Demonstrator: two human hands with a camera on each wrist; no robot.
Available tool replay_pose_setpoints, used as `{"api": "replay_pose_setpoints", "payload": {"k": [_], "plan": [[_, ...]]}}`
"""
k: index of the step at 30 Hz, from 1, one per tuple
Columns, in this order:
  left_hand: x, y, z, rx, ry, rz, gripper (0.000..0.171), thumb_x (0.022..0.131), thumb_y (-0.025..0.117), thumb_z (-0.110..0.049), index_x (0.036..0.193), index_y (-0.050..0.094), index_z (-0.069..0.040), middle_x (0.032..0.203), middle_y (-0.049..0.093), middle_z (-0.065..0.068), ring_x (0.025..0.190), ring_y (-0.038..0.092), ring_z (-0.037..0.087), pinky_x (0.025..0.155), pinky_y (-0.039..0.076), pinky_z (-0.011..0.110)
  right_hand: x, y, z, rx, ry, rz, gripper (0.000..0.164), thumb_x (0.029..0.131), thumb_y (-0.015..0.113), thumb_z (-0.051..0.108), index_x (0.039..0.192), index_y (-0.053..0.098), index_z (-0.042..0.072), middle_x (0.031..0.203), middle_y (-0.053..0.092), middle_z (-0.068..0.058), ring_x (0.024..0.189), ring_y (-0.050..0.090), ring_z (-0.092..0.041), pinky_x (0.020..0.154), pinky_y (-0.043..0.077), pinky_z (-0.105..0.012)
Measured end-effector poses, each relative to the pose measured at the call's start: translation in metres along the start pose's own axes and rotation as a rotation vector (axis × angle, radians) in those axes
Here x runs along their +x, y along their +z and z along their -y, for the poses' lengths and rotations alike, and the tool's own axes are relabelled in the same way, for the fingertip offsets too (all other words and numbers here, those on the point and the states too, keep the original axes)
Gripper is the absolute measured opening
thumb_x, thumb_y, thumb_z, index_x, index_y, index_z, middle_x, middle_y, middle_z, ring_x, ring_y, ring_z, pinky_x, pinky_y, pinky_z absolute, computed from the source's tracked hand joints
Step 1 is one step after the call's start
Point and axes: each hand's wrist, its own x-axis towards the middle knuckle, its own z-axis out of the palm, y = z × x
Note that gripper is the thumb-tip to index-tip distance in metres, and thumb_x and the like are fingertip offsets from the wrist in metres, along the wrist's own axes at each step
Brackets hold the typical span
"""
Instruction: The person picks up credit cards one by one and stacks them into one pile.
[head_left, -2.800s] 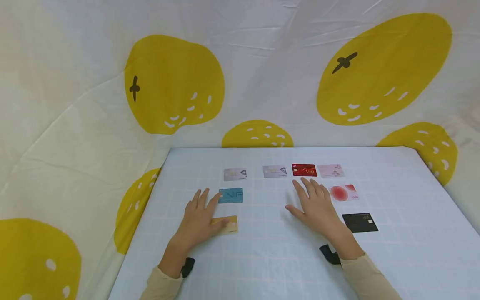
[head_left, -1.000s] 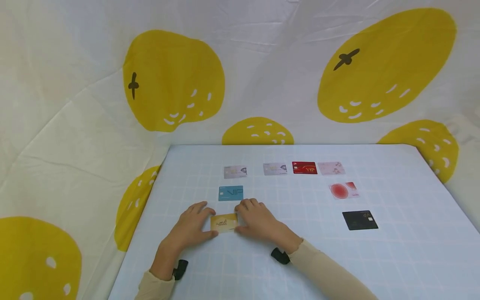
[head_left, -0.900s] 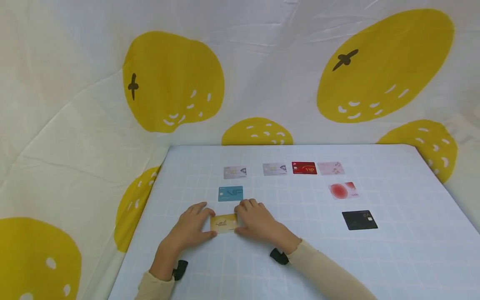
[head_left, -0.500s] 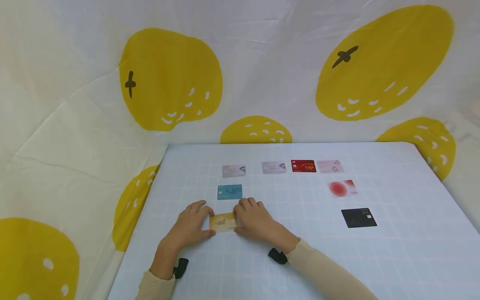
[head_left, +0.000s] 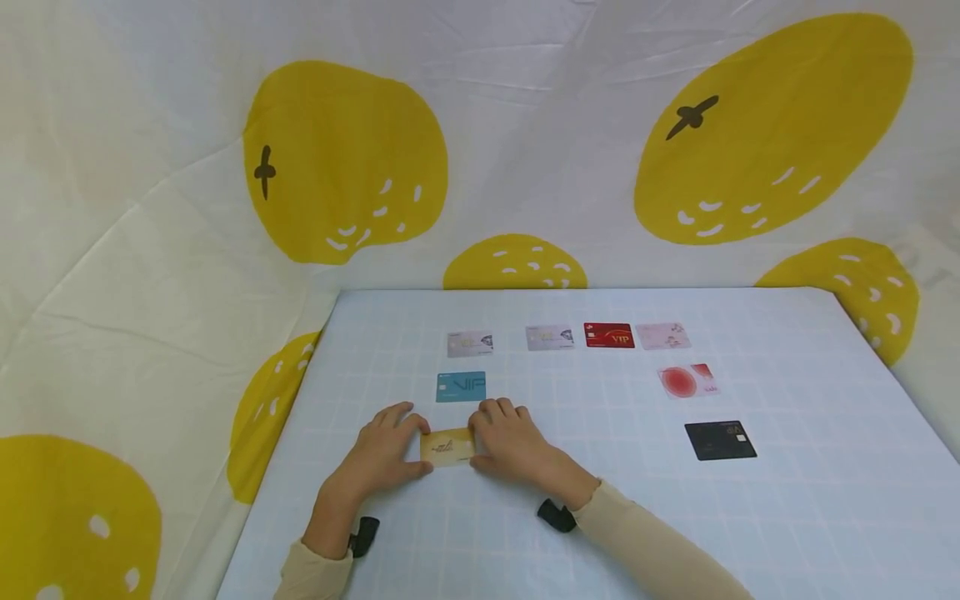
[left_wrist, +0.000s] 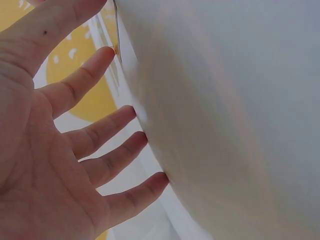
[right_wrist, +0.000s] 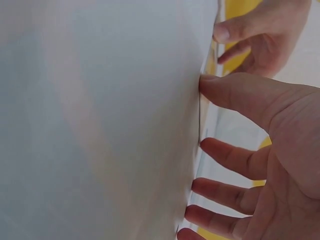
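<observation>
A gold card (head_left: 448,447) lies on the table between my two hands. At its left side, my left hand (head_left: 378,450) touches the corners with thumb and index fingertip. My right hand (head_left: 512,442) does the same at the right side, its thumb on the near corner. In the left wrist view, the fingers (left_wrist: 82,82) are spread and fairly straight, fingertips at the table surface. The right wrist view shows the right thumb (right_wrist: 235,95) and index finger apart along the card's thin edge, with the left hand (right_wrist: 272,30) beyond.
A teal VIP card (head_left: 461,387) lies just behind the gold one. Farther back are two silver cards (head_left: 470,344), a red VIP card (head_left: 609,335) and a pale pink card (head_left: 663,336). To the right lie a red-circle card (head_left: 688,381) and a black card (head_left: 720,440).
The right hand has come left and nearer from below the red card to the gold card's right side. My left hand has drawn back to its left edge. Over the last second both stay still.
</observation>
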Motion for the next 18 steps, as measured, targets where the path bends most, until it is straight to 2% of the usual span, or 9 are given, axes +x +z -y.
{"api": "replay_pose_setpoints", "payload": {"k": [6, 12, 15, 18], "plan": [[0.0001, -0.0011, -0.002, -0.005, -0.01, 0.01, 0.042, 0.076, 0.088, -0.033, 0.108, 0.061, -0.025, 0.147, 0.043, 0.018, 0.137, 0.034, 0.043, 0.106, 0.031, 0.064, -0.001, -0.0013, 0.0011, 0.018, -0.002, -0.005, 0.045, 0.087, 0.077, 0.041, 0.119, 0.059, 0.014, 0.129, 0.052, -0.01, 0.119, 0.044, -0.03, 0.093, 0.042, -0.048], [-0.0011, -0.0004, -0.0035, 0.001, -0.006, -0.007, 0.044, 0.075, 0.089, -0.032, 0.108, 0.061, -0.025, 0.147, 0.042, 0.018, 0.142, 0.022, 0.047, 0.108, 0.025, 0.068, -0.0014, -0.0001, 0.0018, 0.022, 0.004, -0.01, 0.047, 0.087, 0.078, 0.04, 0.119, 0.058, 0.013, 0.127, 0.053, -0.008, 0.118, 0.045, -0.028, 0.093, 0.042, -0.046], [-0.0009, -0.0005, -0.0038, 0.005, 0.012, -0.024, 0.046, 0.074, 0.09, -0.032, 0.109, 0.061, -0.023, 0.141, 0.046, 0.014, 0.139, 0.028, 0.043, 0.107, 0.031, 0.063, -0.0018, -0.0005, 0.0019, 0.024, 0.004, -0.015, 0.048, 0.086, 0.079, 0.039, 0.12, 0.058, 0.013, 0.126, 0.053, -0.007, 0.117, 0.045, -0.028, 0.093, 0.042, -0.045], [-0.0002, -0.0005, -0.0035, -0.01, 0.02, -0.018, 0.048, 0.075, 0.09, -0.03, 0.111, 0.06, -0.021, 0.125, 0.051, 0.007, 0.124, 0.039, 0.033, 0.101, 0.04, 0.05, -0.002, -0.0014, 0.0021, 0.028, 0.002, -0.024, 0.049, 0.086, 0.08, 0.039, 0.12, 0.057, 0.013, 0.125, 0.054, -0.007, 0.117, 0.045, -0.028, 0.093, 0.042, -0.045]]}}
